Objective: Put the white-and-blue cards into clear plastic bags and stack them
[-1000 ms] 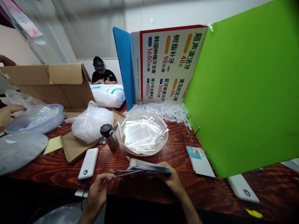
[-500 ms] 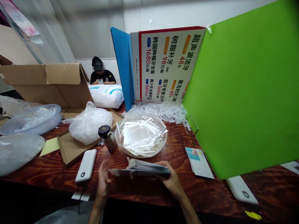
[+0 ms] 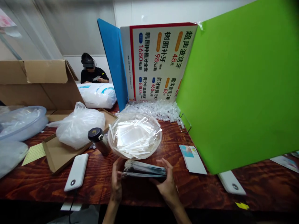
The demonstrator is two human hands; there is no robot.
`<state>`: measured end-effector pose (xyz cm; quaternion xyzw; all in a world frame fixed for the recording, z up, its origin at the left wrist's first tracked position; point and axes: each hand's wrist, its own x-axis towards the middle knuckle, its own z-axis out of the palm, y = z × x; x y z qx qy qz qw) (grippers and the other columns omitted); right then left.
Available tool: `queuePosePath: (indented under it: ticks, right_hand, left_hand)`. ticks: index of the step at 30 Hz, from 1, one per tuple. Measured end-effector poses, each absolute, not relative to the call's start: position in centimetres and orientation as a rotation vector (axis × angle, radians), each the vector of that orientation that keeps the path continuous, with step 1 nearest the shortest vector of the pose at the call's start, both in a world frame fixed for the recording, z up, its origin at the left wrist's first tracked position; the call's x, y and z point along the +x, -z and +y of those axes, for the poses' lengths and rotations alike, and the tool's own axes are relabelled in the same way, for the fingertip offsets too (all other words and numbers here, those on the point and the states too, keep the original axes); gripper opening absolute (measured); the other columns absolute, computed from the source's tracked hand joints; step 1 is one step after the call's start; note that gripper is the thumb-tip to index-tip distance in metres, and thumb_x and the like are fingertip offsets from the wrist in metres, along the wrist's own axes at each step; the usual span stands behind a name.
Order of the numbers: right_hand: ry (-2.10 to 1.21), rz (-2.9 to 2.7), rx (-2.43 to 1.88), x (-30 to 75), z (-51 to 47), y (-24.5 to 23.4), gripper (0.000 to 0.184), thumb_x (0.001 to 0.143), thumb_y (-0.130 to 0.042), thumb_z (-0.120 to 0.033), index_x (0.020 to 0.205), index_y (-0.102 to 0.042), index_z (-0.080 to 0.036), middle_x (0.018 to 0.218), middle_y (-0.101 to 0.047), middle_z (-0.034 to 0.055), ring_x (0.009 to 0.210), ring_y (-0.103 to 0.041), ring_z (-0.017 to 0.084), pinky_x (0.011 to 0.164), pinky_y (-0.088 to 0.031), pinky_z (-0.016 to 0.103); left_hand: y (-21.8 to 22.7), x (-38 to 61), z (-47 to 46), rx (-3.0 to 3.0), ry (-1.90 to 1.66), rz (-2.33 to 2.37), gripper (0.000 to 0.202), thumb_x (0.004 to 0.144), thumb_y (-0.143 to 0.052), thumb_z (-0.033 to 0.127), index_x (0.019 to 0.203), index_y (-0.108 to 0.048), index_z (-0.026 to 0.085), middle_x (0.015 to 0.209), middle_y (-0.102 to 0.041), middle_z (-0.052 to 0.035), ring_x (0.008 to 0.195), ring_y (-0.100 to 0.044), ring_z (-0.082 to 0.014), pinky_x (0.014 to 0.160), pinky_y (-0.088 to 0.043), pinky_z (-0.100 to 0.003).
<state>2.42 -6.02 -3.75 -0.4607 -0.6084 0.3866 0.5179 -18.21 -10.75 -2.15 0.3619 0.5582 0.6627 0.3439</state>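
Note:
My left hand (image 3: 116,180) presses against the left end of a stack of thin flat sheets or packets (image 3: 144,169), its fingers curled around the edge. At the other end, my right hand (image 3: 167,185) grips the stack with the thumb underneath and the fingers behind. The stack is seen edge-on, dark and greyish, so its printed faces are hidden. Just beyond it stands a round clear bowl (image 3: 135,157) heaped with white strips and clear film pieces (image 3: 133,137). Right of the hands lies a small pile of white and blue cards (image 3: 193,160).
A dark-capped flask (image 3: 98,140) stands left of the bowl. Nearby are a white power bank (image 3: 76,172), a tied plastic bag (image 3: 79,126) and a cardboard tray (image 3: 54,155). A green panel (image 3: 243,93) rises on the right. Small clear tubes (image 3: 156,110) lie behind. A person (image 3: 94,73) sits across.
My left hand has moved in from beside the stack to its left end. The stack looks more squared up, and the view has shifted slightly right.

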Motion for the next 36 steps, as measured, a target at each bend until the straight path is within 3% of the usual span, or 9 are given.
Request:
queuePosePath:
  ticks: [5,8,11,17,22,24,26,31,36]
  right_hand:
    - [-0.995,-1.464,-1.098,1.5,-6.4,3.0,0.096,0.072,-0.085,-0.042,0.147,-0.029,-0.027,0.142,-0.051,0.0141,0.135,-0.049,0.031,0.113,-0.04,0.049]
    - [-1.035,-1.425,-1.068,1.3,-6.6,2.2,0.095,0.072,-0.081,-0.056,0.146,-0.031,-0.025,0.147,-0.047,0.0153,0.14,-0.041,0.033,0.117,-0.032,0.05]
    - [-1.071,-1.314,-1.071,0.6,-6.8,1.0,0.07,0.085,-0.061,-0.066,0.137,-0.043,-0.023,0.139,-0.053,0.0151,0.134,-0.047,0.032,0.114,-0.034,0.047]
    - [-1.082,-1.03,-1.235,-1.1,-6.0,-0.7,0.036,0.096,-0.05,-0.052,0.115,-0.055,-0.022,0.116,-0.067,0.0113,0.113,-0.06,0.027,0.101,-0.044,0.041]
    - [-1.201,-1.259,-1.014,0.2,-5.2,1.1,0.065,0.09,-0.043,-0.074,0.126,-0.056,-0.022,0.13,-0.061,0.0125,0.124,-0.055,0.03,0.109,-0.039,0.046]
    - [-1.225,-1.391,-0.927,1.2,-5.2,2.1,0.087,0.073,-0.064,-0.079,0.138,-0.047,-0.024,0.142,-0.052,0.013,0.133,-0.047,0.032,0.112,-0.037,0.046]
    - [-1.241,-1.468,-0.956,1.8,-5.3,2.8,0.093,0.065,-0.083,-0.062,0.141,-0.042,-0.026,0.144,-0.051,0.0114,0.133,-0.048,0.031,0.109,-0.041,0.041]
    - [-1.298,-1.504,-1.047,2.2,-5.1,1.8,0.025,0.086,-0.071,-0.043,0.094,-0.065,-0.02,0.082,-0.066,0.0003,0.076,-0.061,0.018,0.069,-0.048,0.026]
    - [-1.32,-1.622,-0.981,3.6,-4.8,0.1,0.036,0.086,-0.066,-0.054,0.082,-0.07,-0.018,0.075,-0.067,0.0015,0.07,-0.062,0.019,0.066,-0.047,0.027]
  left_hand:
    - [1.4,-17.5,-10.0,0.96,-1.7,1.491,0.058,0.087,-0.05,0.068,0.115,-0.063,0.019,0.113,-0.07,-0.0108,0.109,-0.065,-0.0306,0.097,-0.049,-0.041]
    - [1.4,-16.7,-9.8,0.938,-1.724,1.542,0.051,0.089,-0.051,0.064,0.11,-0.062,0.02,0.103,-0.069,-0.0082,0.1,-0.065,-0.0281,0.091,-0.05,-0.038]
    - [1.4,-16.2,-9.6,0.924,-1.714,1.569,0.045,0.09,-0.052,0.061,0.108,-0.062,0.02,0.101,-0.069,-0.0068,0.098,-0.065,-0.027,0.089,-0.05,-0.036]
    - [0.9,-16.5,-9.0,0.925,-1.65,1.637,0.039,0.087,-0.062,0.052,0.106,-0.062,0.018,0.095,-0.068,-0.0051,0.091,-0.065,-0.0244,0.084,-0.049,-0.033]
    - [1.3,-16.9,-8.9,0.962,-1.638,1.65,0.04,0.086,-0.061,0.054,0.105,-0.06,0.019,0.096,-0.068,-0.0047,0.093,-0.065,-0.024,0.088,-0.048,-0.034]
    - [1.6,-16.9,-9.0,0.987,-1.619,1.658,0.038,0.086,-0.063,0.053,0.104,-0.059,0.019,0.094,-0.067,-0.0033,0.091,-0.065,-0.0228,0.087,-0.049,-0.034]
    - [2.1,-16.9,-9.3,1.02,-1.589,1.655,0.04,0.085,-0.063,0.054,0.105,-0.059,0.02,0.092,-0.067,-0.0031,0.089,-0.066,-0.0227,0.085,-0.05,-0.034]
    - [2.8,-18.3,-10.3,1.186,-1.481,1.617,0.06,0.08,-0.069,0.056,0.124,-0.053,0.019,0.115,-0.068,-0.0095,0.108,-0.067,-0.0281,0.094,-0.053,-0.04]
    - [-1.9,-21.8,-13.0,1.947,-1.325,1.809,0.062,0.079,-0.078,0.042,0.131,-0.053,0.022,0.126,-0.064,-0.0109,0.118,-0.062,-0.0297,0.099,-0.052,-0.043]
